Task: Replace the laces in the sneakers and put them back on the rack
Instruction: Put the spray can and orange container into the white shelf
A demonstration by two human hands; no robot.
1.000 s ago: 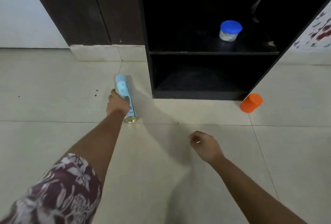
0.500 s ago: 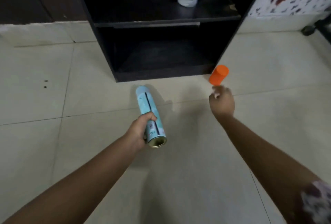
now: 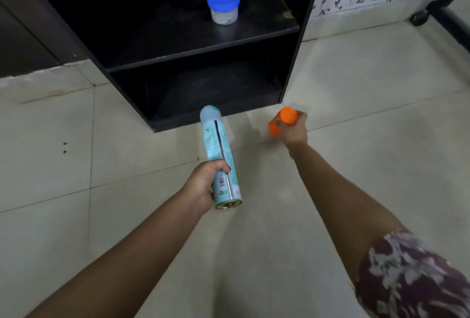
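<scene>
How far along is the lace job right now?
Done: nothing that shows. No sneakers or laces are in view, and the rack holds only a jar with a blue lid. In hand: the left hand grips a spray can, and the right hand grips an orange cap near the rack's corner. Left: judging by this view, relacing and racking the sneakers.
</scene>
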